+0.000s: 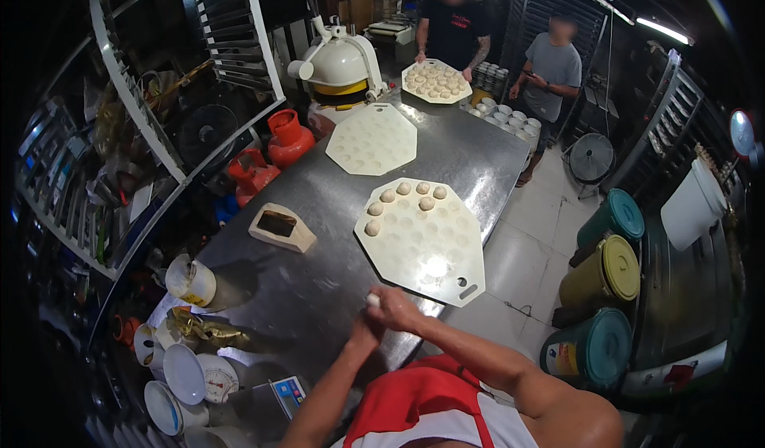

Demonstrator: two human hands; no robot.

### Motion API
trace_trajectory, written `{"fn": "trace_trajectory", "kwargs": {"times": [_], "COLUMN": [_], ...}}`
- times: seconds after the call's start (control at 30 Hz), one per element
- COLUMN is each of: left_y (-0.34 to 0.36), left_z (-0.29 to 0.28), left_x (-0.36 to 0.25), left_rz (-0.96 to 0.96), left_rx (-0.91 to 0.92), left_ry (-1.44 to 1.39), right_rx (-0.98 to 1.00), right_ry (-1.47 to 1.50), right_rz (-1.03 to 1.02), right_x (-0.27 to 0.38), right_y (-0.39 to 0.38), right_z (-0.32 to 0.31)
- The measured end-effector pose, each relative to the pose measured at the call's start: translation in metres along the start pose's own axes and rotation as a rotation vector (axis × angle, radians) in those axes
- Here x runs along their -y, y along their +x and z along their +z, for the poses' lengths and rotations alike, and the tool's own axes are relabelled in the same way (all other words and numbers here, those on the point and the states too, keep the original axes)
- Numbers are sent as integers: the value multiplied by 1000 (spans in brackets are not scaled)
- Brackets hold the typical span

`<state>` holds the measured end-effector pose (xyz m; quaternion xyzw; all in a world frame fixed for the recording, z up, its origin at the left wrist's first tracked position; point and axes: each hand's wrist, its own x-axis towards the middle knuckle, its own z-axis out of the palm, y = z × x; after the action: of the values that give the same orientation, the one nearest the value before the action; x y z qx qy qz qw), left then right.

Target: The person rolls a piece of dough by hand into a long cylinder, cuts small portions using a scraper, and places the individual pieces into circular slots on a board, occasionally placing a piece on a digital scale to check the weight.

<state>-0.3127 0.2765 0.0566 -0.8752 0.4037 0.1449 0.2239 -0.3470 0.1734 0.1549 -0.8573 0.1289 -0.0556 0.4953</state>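
Observation:
My right hand (398, 311) and my left hand (365, 328) are pressed together over the near edge of the steel table. A bit of pale dough (373, 299) pokes out between them, and both hands are closed around it. Just beyond them lies a cream octagonal board (434, 245) with round hollows and a slotted handle at its near right corner. Several dough balls (404, 187) sit along its far and left sides; the other hollows hold nothing. How my left fingers lie is partly hidden.
A wooden block with a dark recess (279, 225) rests left. Farther back are another hollowed board (372, 140) and a board full of dough balls (435, 80), held by a person. Tubs and a dial scale (217, 378) crowd the left; lidded bins (613, 266) line the right.

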Motion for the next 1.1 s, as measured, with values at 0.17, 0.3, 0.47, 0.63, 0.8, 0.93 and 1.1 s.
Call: {"fn": "trace_trajectory", "kwargs": {"times": [0.17, 0.3, 0.47, 0.63, 0.8, 0.93, 1.1], "left_y": [10, -5, -22, 1, 46, 32, 31], "left_z": [23, 36, 48, 2, -30, 15, -8], "left_x": [62, 71, 66, 46, 21, 8, -3], "left_rz": [238, -4, -260, -296, -338, -621, -621], "left_rx": [-438, -213, -11, -138, -224, -71, -255], "left_ry": [-1030, -1433, -1898, -1925, -1523, -1854, -1726], "right_rx": [144, 307, -23, -269, -154, -80, -60], "right_ry": [-18, 170, -93, -340, -418, -481, -455], "right_rz": [-324, 12, 390, -98, -53, -116, -240], "right_x": [34, -53, -99, -177, -247, -246, -255], "right_y": [-24, -23, -14, 140, 268, 279, 264], "right_z": [16, -46, -105, -154, -186, -149, -177]}}
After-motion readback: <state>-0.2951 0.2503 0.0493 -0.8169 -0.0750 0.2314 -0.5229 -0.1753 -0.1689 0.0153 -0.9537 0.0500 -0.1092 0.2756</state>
